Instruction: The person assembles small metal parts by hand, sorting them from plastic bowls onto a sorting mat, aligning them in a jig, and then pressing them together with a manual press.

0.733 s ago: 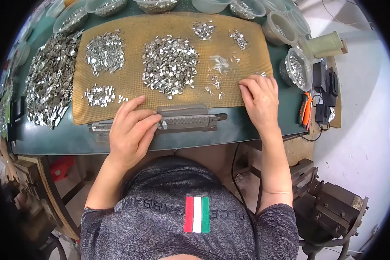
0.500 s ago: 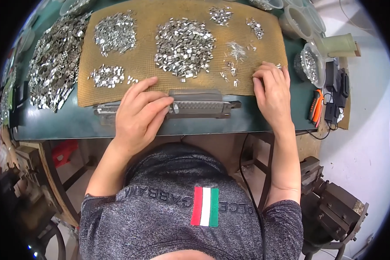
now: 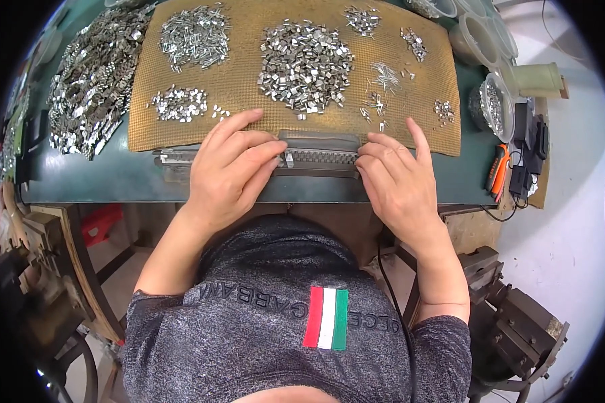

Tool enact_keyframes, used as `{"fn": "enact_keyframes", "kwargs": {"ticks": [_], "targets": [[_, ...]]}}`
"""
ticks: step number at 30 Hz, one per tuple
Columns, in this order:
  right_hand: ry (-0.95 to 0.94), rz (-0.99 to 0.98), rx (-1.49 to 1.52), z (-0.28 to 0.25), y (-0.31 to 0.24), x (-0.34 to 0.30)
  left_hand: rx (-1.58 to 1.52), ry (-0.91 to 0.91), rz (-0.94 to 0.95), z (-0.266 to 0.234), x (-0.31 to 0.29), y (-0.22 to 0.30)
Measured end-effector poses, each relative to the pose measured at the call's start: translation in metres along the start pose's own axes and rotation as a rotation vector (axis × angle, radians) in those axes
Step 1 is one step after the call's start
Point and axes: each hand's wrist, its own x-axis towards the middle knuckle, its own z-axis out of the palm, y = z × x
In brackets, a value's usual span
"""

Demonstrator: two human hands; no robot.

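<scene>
A long, narrow metal jig (image 3: 319, 156) lies along the near edge of the mat, with a row of small linked pieces set in it. My left hand (image 3: 228, 171) pinches thumb and forefinger together at the jig's left part, beside a small shiny metal piece (image 3: 289, 159). What is between those fingertips, if anything, is hidden. At the jig's right end is my right hand (image 3: 400, 185), thumb and forefinger drawn in close and one finger raised; I cannot make out what they hold. Beyond both hands lies a large heap of small metal links (image 3: 306, 67).
The tan textured mat (image 3: 245, 101) carries several smaller piles of pins (image 3: 195, 37) and links (image 3: 180, 104). A mass of metal watch-band-like strips (image 3: 91, 87) covers the table's left. Plastic tubs (image 3: 474, 39) and orange-handled pliers (image 3: 497, 171) are at the right.
My right hand has moved left from the small pile at the mat's right side to the jig's right end. My left hand keeps its pinch at the jig.
</scene>
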Motion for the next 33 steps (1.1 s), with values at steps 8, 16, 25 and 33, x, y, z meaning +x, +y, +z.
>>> {"fn": "enact_keyframes", "kwargs": {"ticks": [8, 16, 25, 33], "targets": [[0.277, 0.313, 0.116, -0.010, 0.041, -0.016, -0.028, -0.002, -0.007, -0.003, 0.003, 0.002], [0.218, 0.434, -0.205, 0.004, 0.072, -0.065, -0.079, -0.056, -0.025, -0.007, 0.007, 0.007], [0.425, 0.681, 0.191, -0.015, 0.087, -0.076, -0.044, -0.133, 0.100, -0.014, 0.061, 0.014], [0.442, 0.690, 0.070, -0.004, 0.109, -0.053, -0.076, -0.220, 0.331, 0.035, 0.140, 0.035]]}}
